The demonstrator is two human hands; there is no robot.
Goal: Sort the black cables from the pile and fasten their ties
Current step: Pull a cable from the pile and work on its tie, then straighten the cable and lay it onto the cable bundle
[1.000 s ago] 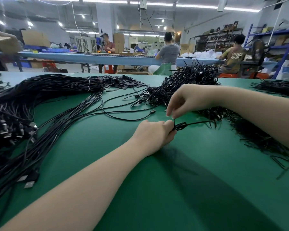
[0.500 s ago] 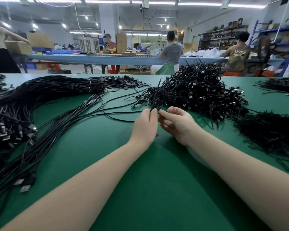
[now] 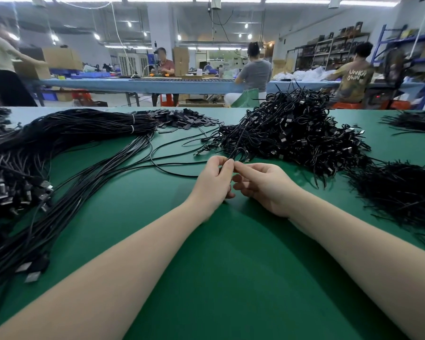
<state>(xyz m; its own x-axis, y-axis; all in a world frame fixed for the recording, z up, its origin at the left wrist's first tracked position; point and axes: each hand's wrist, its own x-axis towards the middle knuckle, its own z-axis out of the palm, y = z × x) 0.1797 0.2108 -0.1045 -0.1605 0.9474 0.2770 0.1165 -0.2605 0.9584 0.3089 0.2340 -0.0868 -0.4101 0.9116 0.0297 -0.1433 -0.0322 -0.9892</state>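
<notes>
My left hand (image 3: pixel 212 184) and my right hand (image 3: pixel 263 185) meet over the green table (image 3: pixel 231 266), fingertips together. Both pinch a thin black cable tie (image 3: pixel 238 146) that loops and sticks up and away from the fingers. Just behind the hands lies a tall heap of tied black cables (image 3: pixel 292 133). A long bundle of straight black cables (image 3: pixel 66 136) sweeps across the left side, with loose strands (image 3: pixel 167 168) running toward my left hand. A heap of loose black ties (image 3: pixel 398 192) lies to the right.
USB plug ends (image 3: pixel 15 192) crowd the left edge. A small heap of flat black pieces (image 3: pixel 182 120) sits at the far middle. More black ties (image 3: pixel 412 122) lie far right. Several people work at a blue bench (image 3: pixel 138 85) behind the table.
A second ago my right hand held a tie further right; it has come left to meet the left hand. Both hands have moved up toward the cable heap and now hold the tie upright.
</notes>
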